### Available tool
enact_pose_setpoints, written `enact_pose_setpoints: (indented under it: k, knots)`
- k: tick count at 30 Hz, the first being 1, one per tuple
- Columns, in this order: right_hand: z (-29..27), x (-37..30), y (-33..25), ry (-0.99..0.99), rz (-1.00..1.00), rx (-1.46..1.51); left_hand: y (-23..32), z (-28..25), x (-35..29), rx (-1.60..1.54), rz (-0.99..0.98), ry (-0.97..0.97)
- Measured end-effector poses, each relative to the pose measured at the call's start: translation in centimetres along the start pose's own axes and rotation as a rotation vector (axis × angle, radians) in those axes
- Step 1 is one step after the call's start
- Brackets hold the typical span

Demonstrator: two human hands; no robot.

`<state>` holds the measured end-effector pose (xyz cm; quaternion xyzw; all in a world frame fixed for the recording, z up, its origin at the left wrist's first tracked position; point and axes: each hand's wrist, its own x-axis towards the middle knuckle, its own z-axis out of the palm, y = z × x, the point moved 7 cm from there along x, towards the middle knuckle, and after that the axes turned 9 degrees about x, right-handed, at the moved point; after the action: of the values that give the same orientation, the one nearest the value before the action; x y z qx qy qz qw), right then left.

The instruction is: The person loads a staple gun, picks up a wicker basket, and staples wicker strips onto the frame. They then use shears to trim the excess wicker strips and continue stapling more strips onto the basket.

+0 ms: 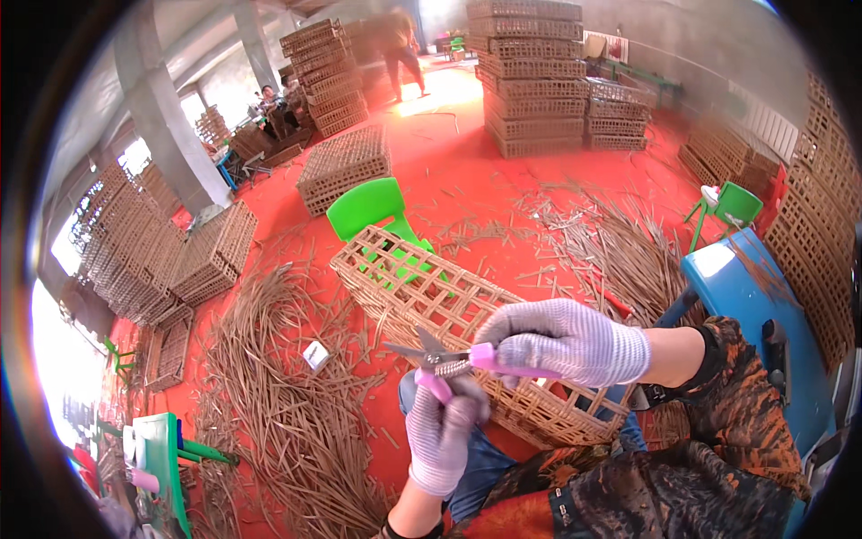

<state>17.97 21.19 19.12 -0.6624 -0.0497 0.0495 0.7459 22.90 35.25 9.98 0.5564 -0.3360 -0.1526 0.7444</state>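
Observation:
Both of my hands wear pale knitted work gloves. A pair of pruning shears (446, 360) with pink handles is held between them, its blades spread apart and pointing left. My right hand (561, 340) is wrapped round one pink handle. The other handle is in my left hand (442, 437), lower down. Just beneath the shears, a long openwork woven basket (409, 292) slants from my lap to a small green chair (375, 208), where its far end rests. Part of the basket's near end is hidden by my right hand.
Loose strips (287, 386) lie heaped on the red floor to my left, and another strip pile (620, 247) lies ahead right. Stacked woven baskets (530, 81) stand behind. A blue stool (754, 301) is at my right, a green stool (160, 463) at lower left. A person (400, 49) stands far off.

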Motion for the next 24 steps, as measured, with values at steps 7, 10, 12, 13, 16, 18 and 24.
enact_pose_setpoints:
  k: [7,10,12,13,16,18,24]
  knots:
    - [1.8,1.6,4.1,-0.112,0.032,-0.191,-2.7,0.2,-0.4,0.447,-0.051,0.217]
    - [1.2,2.2,7.2,-0.152,0.012,0.055,-4.3,1.0,-0.8,0.512,0.173,0.120]
    - [0.4,2.6,7.4,-0.096,0.165,0.096,-2.5,0.5,0.5,0.572,0.087,-0.001]
    - [0.2,2.6,6.1,-0.037,0.168,0.167,-2.8,-0.8,0.6,0.480,0.114,-0.004]
    - [-2.3,3.1,2.5,0.038,0.009,0.111,-2.7,-6.4,1.2,0.372,0.119,0.304]
    - [-3.2,3.6,1.0,0.105,-0.120,-0.407,-3.0,-10.5,2.5,0.706,0.221,0.487]
    - [-1.6,5.8,2.0,0.217,-0.306,-1.513,-5.5,-13.1,7.9,1.333,0.320,0.577]
